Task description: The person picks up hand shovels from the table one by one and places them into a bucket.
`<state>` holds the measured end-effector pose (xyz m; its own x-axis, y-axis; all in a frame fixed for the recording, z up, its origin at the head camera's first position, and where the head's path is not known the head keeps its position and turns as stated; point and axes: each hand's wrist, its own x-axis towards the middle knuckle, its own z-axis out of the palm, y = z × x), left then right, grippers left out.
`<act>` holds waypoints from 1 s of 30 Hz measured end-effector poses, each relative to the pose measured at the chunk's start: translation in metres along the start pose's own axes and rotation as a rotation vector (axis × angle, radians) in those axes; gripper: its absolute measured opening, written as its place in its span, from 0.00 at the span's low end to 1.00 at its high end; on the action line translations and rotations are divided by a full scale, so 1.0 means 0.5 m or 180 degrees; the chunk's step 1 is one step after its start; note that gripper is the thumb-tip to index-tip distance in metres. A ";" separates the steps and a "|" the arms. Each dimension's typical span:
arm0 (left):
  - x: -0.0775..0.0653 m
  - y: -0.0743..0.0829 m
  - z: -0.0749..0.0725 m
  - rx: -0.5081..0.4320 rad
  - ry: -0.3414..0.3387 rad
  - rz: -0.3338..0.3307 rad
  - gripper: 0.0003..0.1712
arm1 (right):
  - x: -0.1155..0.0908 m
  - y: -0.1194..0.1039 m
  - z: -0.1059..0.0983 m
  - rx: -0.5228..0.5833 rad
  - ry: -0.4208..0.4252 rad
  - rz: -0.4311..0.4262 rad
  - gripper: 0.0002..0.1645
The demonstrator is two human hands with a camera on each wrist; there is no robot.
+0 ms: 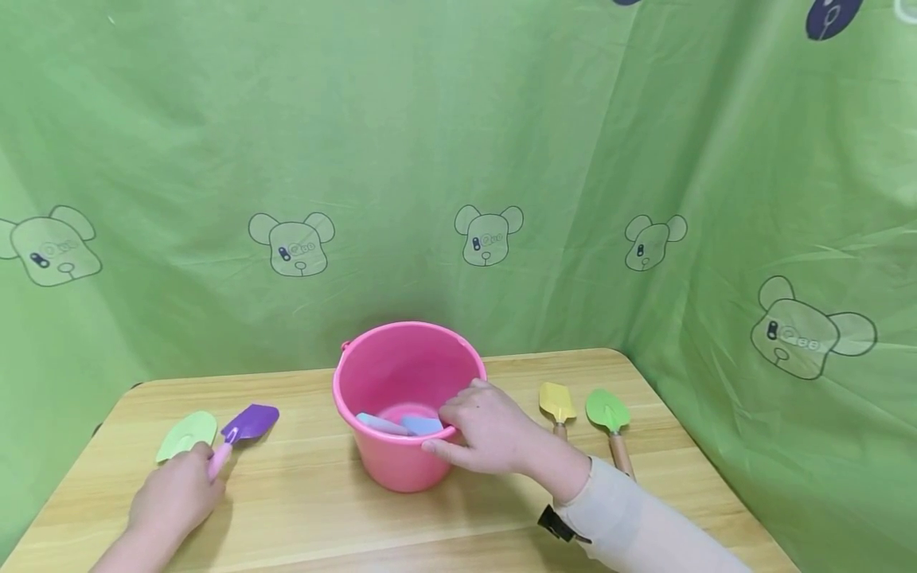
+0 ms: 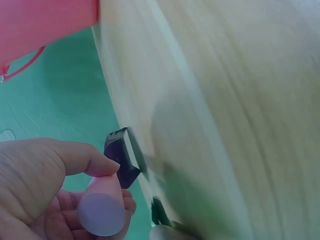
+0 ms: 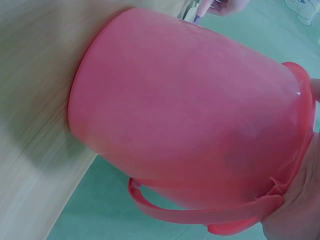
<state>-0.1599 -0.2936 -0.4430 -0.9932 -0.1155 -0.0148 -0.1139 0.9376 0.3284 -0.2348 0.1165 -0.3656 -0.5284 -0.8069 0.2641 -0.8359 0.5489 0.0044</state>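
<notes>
My left hand [image 1: 175,489] grips the pink handle of a toy shovel with a purple blade [image 1: 251,422]. In the left wrist view, thumb and fingers wrap the handle [image 2: 102,212], its round end toward the camera. Beside that hand lies a pale green shovel [image 1: 189,431], its lower part hidden. A pink bucket [image 1: 401,465] stands upright on the table, and my right hand [image 1: 494,430] holds its near right rim, fingers over the inside. Light blue pieces [image 1: 423,426] rest inside the bucket. Its carrying handle [image 3: 200,216] hangs down the side in the right wrist view.
On the right of the wooden table [image 1: 301,493] lie a yellow shovel [image 1: 556,400] and a green shovel [image 1: 607,408], both with wooden handles, partly behind my right arm. A green cloth [image 1: 401,159] printed with bear heads hangs around the back and sides.
</notes>
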 end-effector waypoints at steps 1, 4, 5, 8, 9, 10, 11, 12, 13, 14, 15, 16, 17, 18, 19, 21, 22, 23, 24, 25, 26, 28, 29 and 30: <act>-0.001 0.002 -0.002 0.0016 0.0040 0.0025 0.27 | 0.000 0.000 0.000 -0.0001 0.0002 -0.0001 0.28; -0.005 0.009 -0.008 0.0044 0.0167 0.0114 0.25 | -0.001 0.000 0.000 -0.0002 0.0008 0.0006 0.28; -0.006 0.011 -0.010 0.0048 0.0213 0.0138 0.24 | -0.001 0.000 0.000 -0.0003 0.0009 0.0009 0.28; -0.008 0.018 -0.017 0.0039 0.0294 0.0193 0.24 | -0.001 0.000 0.001 -0.0007 0.0008 0.0015 0.28; -0.009 0.021 -0.019 0.0039 0.0321 0.0211 0.23 | -0.002 0.000 0.001 -0.0008 0.0007 0.0015 0.28; -0.009 0.024 -0.021 0.0040 0.0340 0.0227 0.23 | -0.002 0.000 0.001 -0.0008 0.0005 0.0016 0.28; -0.010 0.026 -0.023 0.0042 0.0349 0.0240 0.23 | -0.002 0.000 0.001 -0.0007 0.0004 0.0016 0.28; -0.010 0.028 -0.025 0.0048 0.0360 0.0254 0.22 | -0.002 0.000 0.001 -0.0007 0.0003 0.0017 0.28; -0.010 0.029 -0.026 0.0050 0.0370 0.0265 0.21 | -0.002 0.000 0.001 -0.0010 0.0004 0.0016 0.28; -0.011 0.031 -0.027 0.0055 0.0380 0.0278 0.20 | -0.002 0.000 0.001 -0.0008 0.0005 0.0018 0.28; -0.011 0.033 -0.028 0.0061 0.0392 0.0294 0.18 | -0.002 0.000 0.001 -0.0010 0.0007 0.0017 0.28; -0.011 0.034 -0.029 0.0063 0.0390 0.0298 0.17 | -0.001 0.000 0.001 -0.0011 0.0011 0.0015 0.28; -0.011 0.035 -0.031 0.0067 0.0392 0.0304 0.16 | -0.001 0.000 0.001 -0.0013 0.0016 0.0010 0.28; -0.011 0.037 -0.032 0.0069 0.0401 0.0314 0.15 | -0.001 0.001 0.002 -0.0011 0.0026 -0.0002 0.28; -0.010 0.039 -0.034 0.0068 0.0394 0.0319 0.15 | -0.001 0.001 0.002 -0.0008 0.0035 -0.0010 0.28; -0.010 0.043 -0.038 0.0070 0.0386 0.0325 0.16 | -0.002 0.001 0.001 -0.0005 0.0060 -0.0034 0.27; -0.010 0.045 -0.040 0.0070 0.0380 0.0324 0.16 | -0.002 0.001 0.001 -0.0001 0.0071 -0.0048 0.27; -0.009 0.047 -0.042 0.0067 0.0382 0.0330 0.16 | -0.001 0.001 0.001 0.0000 0.0080 -0.0052 0.27; -0.009 0.049 -0.044 0.0064 0.0386 0.0339 0.17 | -0.002 0.000 0.001 0.0005 0.0081 -0.0055 0.27; -0.009 0.052 -0.046 0.0061 0.0389 0.0345 0.16 | -0.002 0.000 0.000 0.0003 0.0079 -0.0048 0.27; -0.009 0.053 -0.048 0.0059 0.0411 0.0358 0.16 | -0.001 0.000 0.000 0.0003 0.0075 -0.0043 0.27; -0.008 0.057 -0.051 0.0048 0.0457 0.0393 0.16 | -0.001 -0.001 0.000 0.0009 0.0055 -0.0023 0.27; -0.008 0.059 -0.052 0.0040 0.0484 0.0417 0.16 | -0.001 -0.001 0.000 0.0010 0.0045 -0.0009 0.27; -0.008 0.061 -0.053 0.0041 0.0514 0.0437 0.15 | -0.001 -0.001 0.000 0.0012 0.0038 -0.0003 0.27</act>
<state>-0.1590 -0.2733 -0.4078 -0.9828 -0.0363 0.1813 0.0211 0.9522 0.3048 -0.2339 0.1168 -0.3655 -0.5258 -0.8047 0.2755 -0.8370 0.5472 0.0011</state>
